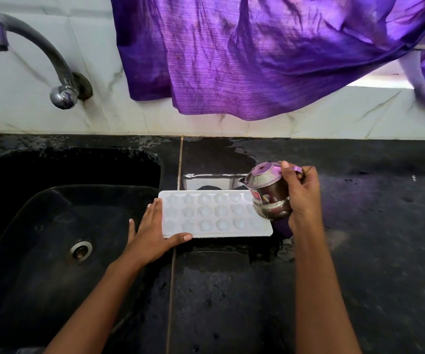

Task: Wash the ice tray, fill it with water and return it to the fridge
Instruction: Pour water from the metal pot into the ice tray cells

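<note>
**Hands at tray, jug tipped**

Your left hand (152,233) lies flat, fingers straight, against the left end of the white plastic ice tray (214,215). Its cells are star-shaped. It sits on the wet black stone bench (359,251) beside the sink (27,251). Your right hand (303,198) grips a round steel jug (267,192), tilted over the tray's right end.

Visible body: two arms, each running from hand to the bottom frame edge. Left hand (152,231) and right hand (303,200) are bare. Nails are short and pale, cut close, and show best on both thumbs and the left little finger. Left forearm (99,297) and right forearm (318,290) are bare along the full visible length.
</note>
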`<action>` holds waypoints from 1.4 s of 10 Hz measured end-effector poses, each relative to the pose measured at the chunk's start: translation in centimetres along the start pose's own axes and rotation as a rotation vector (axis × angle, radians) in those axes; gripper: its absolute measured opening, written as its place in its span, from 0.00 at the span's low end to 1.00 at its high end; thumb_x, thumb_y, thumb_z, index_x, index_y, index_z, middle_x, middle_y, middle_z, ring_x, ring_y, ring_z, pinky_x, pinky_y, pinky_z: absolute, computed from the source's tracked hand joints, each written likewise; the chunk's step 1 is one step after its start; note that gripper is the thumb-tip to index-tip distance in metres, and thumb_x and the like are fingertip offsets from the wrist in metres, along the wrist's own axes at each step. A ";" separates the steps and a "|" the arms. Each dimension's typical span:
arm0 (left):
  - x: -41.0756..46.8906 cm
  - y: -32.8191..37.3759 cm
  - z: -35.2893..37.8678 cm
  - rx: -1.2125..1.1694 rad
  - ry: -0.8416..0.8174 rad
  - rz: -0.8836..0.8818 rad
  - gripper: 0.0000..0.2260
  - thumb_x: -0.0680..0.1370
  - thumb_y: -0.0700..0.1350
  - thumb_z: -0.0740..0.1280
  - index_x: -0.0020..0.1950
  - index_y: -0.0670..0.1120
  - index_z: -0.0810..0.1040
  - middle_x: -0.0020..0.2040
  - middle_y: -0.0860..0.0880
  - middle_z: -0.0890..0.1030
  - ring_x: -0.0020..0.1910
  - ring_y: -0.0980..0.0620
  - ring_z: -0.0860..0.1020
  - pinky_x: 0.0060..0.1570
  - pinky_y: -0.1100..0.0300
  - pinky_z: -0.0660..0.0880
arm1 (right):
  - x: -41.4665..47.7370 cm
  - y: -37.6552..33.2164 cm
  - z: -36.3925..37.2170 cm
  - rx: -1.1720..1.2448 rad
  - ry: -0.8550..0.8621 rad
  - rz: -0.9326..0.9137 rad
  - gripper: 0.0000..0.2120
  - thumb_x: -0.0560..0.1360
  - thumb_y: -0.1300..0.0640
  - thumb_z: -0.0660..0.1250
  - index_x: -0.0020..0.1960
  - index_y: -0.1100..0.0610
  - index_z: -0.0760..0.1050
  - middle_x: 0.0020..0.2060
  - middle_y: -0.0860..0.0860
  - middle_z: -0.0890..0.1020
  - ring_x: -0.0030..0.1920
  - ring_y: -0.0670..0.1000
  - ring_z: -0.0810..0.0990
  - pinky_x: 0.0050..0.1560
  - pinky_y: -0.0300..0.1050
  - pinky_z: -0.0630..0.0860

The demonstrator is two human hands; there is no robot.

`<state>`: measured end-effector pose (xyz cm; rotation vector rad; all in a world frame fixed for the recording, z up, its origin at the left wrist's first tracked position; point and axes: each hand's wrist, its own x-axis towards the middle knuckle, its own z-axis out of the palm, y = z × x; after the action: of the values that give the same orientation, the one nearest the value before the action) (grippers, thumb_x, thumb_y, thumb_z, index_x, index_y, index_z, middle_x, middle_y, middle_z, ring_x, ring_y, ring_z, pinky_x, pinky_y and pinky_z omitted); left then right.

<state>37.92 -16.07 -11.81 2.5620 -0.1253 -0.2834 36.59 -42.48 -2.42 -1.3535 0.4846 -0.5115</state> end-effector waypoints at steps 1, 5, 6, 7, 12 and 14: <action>-0.1 0.2 0.0 -0.004 0.001 -0.002 0.50 0.69 0.67 0.64 0.76 0.49 0.36 0.78 0.53 0.41 0.76 0.56 0.40 0.71 0.45 0.35 | 0.0 -0.1 -0.1 -0.021 0.003 -0.005 0.11 0.74 0.52 0.68 0.40 0.51 0.66 0.42 0.50 0.78 0.44 0.52 0.80 0.44 0.53 0.80; -0.3 0.3 -0.1 -0.021 0.007 -0.002 0.49 0.69 0.66 0.64 0.76 0.49 0.36 0.78 0.54 0.41 0.76 0.56 0.40 0.71 0.45 0.36 | -0.1 -0.6 -0.1 -0.083 0.017 -0.024 0.10 0.73 0.50 0.69 0.40 0.49 0.68 0.50 0.55 0.79 0.53 0.57 0.79 0.50 0.55 0.79; -0.3 0.3 -0.1 -0.025 0.010 -0.005 0.49 0.69 0.66 0.65 0.76 0.49 0.37 0.78 0.53 0.41 0.76 0.56 0.40 0.71 0.45 0.36 | -0.2 -0.8 -0.1 -0.085 0.012 -0.030 0.11 0.73 0.49 0.69 0.40 0.49 0.67 0.50 0.55 0.79 0.54 0.59 0.79 0.52 0.61 0.79; -0.3 0.3 -0.1 -0.028 0.011 -0.005 0.49 0.69 0.66 0.65 0.76 0.49 0.37 0.78 0.53 0.41 0.76 0.56 0.41 0.71 0.45 0.36 | -0.3 -1.0 -0.1 -0.087 0.010 -0.035 0.11 0.73 0.49 0.69 0.40 0.49 0.67 0.51 0.55 0.79 0.53 0.58 0.79 0.52 0.61 0.78; -0.5 0.3 -0.1 -0.037 0.028 -0.002 0.49 0.70 0.65 0.65 0.76 0.49 0.37 0.78 0.53 0.42 0.76 0.56 0.41 0.71 0.45 0.36 | -0.4 -1.1 0.0 -0.086 0.025 -0.046 0.10 0.74 0.51 0.69 0.40 0.49 0.67 0.51 0.56 0.79 0.54 0.58 0.79 0.53 0.58 0.78; -0.5 0.4 0.0 -0.030 0.025 -0.008 0.49 0.70 0.65 0.65 0.76 0.49 0.37 0.78 0.52 0.42 0.76 0.55 0.41 0.72 0.45 0.36 | -0.4 -1.0 -0.1 -0.079 0.035 -0.041 0.10 0.73 0.51 0.69 0.40 0.49 0.68 0.49 0.54 0.79 0.53 0.58 0.80 0.51 0.58 0.79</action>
<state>37.46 -16.29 -11.49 2.5359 -0.1008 -0.2546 36.17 -42.42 -1.42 -1.4341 0.5109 -0.5551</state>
